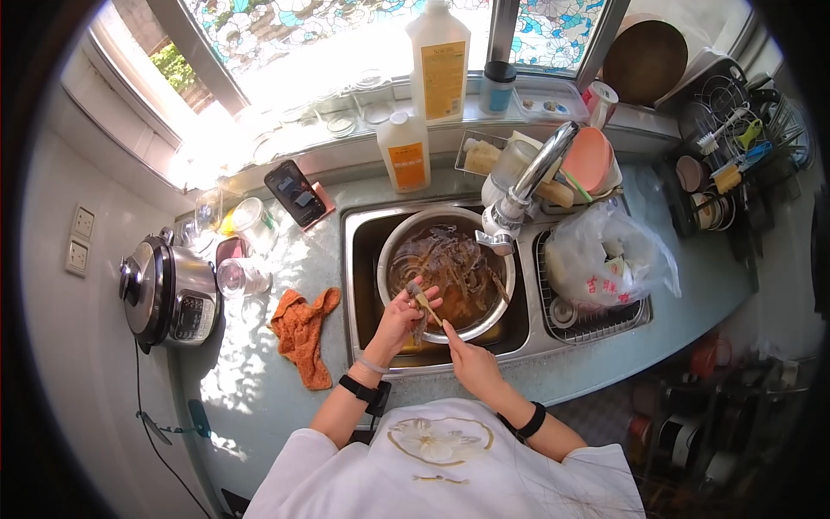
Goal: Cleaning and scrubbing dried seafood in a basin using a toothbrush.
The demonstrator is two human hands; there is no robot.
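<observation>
A round metal basin sits in the left bowl of the sink, holding brownish water and several limp, dark brown strips, perhaps a soaked food. Over its near rim, my left hand is palm up, with a similar wet brown piece hanging from its fingers. My right hand grips the thin yellowish handle of a small brush. The brush's head lies against the fingers of my left hand. How much of the brown piece is under the brush cannot be made out.
The chrome faucet leans over the basin's right side. A white plastic bag sits on the rack in the right bowl. On the left counter are an orange cloth, a phone on a stand, jars and an electric pressure cooker.
</observation>
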